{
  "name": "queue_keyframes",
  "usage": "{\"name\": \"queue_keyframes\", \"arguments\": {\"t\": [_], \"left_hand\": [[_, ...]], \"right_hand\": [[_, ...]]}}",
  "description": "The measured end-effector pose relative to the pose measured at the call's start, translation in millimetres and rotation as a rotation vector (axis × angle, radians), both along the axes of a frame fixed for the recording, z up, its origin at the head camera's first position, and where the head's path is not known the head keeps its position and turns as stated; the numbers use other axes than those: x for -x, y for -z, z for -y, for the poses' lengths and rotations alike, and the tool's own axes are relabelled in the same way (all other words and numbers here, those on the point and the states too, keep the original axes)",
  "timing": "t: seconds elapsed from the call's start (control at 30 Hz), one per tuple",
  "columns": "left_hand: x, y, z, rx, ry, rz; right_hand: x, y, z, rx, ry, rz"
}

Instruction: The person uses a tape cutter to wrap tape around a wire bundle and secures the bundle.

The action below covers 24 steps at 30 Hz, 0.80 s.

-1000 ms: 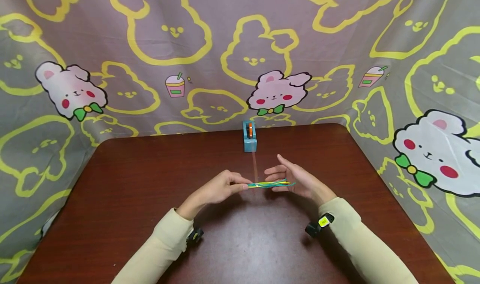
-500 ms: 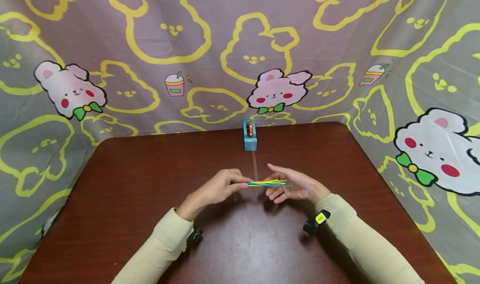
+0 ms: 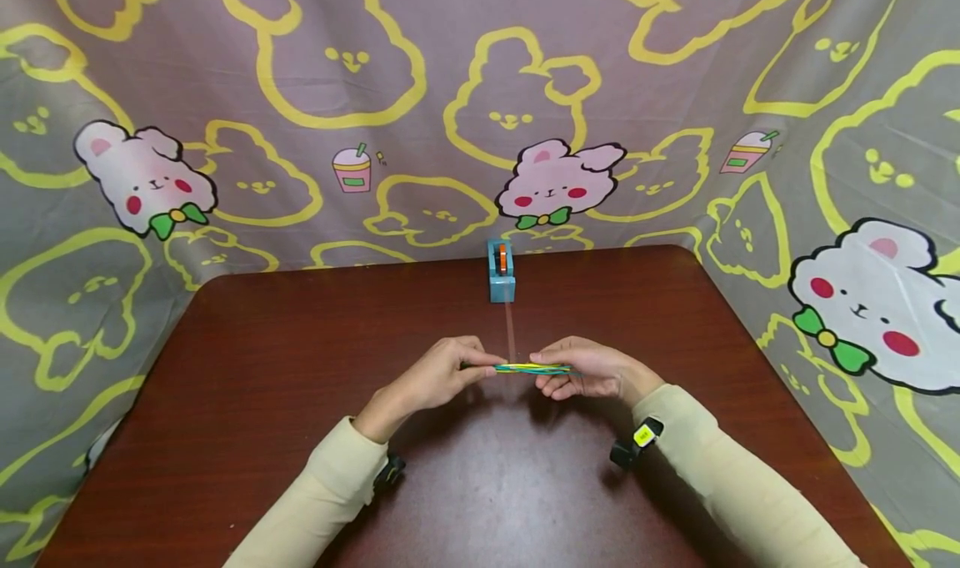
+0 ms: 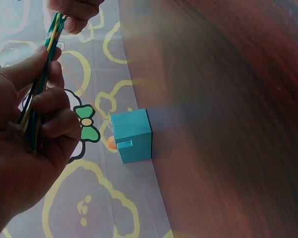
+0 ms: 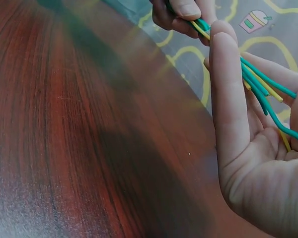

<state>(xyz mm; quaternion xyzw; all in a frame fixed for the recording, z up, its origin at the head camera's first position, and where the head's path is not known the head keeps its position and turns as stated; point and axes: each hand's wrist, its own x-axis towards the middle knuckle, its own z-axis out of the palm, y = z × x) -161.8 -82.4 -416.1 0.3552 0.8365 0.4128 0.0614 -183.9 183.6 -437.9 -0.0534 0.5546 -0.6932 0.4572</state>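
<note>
My left hand [image 3: 435,374] pinches a thin bundle of green and yellow wires [image 3: 517,369] between thumb and fingers, level above the table. In the left wrist view the bundle [image 4: 41,82] runs back through that palm. My right hand [image 3: 596,369] grips the bundle's other part, thumb above and fingers below. Loose wire ends [image 5: 258,89] fan out inside the right palm in the right wrist view. A strip of clear tape [image 3: 511,334] stretches from a blue tape dispenser [image 3: 502,289] to the bundle, meeting it between the two hands.
The dispenser, with an orange core [image 3: 503,259], stands near the back edge of the dark red-brown table [image 3: 300,334]. A grey curtain [image 3: 420,126] printed with yellow outlines and white cartoon animals rises behind and along both sides.
My right hand has moved left and its thumb has come down, so thumb and fingers close on the bundle. The left hand, tape and dispenser stay nearly where they were.
</note>
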Motion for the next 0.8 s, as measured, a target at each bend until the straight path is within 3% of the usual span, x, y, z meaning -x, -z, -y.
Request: {"name": "queue_keyframes", "arguments": {"t": [0.23, 0.4, 0.6, 0.8], "left_hand": [[0.5, -0.1, -1.2, 0.008, -0.007, -0.023], [1.6, 0.8, -1.3, 0.019, -0.007, 0.011], [7.3, 2.1, 0.7, 0.035, -0.006, 0.115], [22.7, 6.3, 5.0, -0.009, 0.014, 0.276]], "right_hand": [[0.8, -6.0, -4, 0.004, -0.005, -0.072], [0.2, -9.6, -5, -0.006, -0.005, -0.159], [-1.6, -13.5, -6, -0.063, -0.006, -0.304], [-2.1, -14.7, -7, -0.136, -0.018, -0.510]]}}
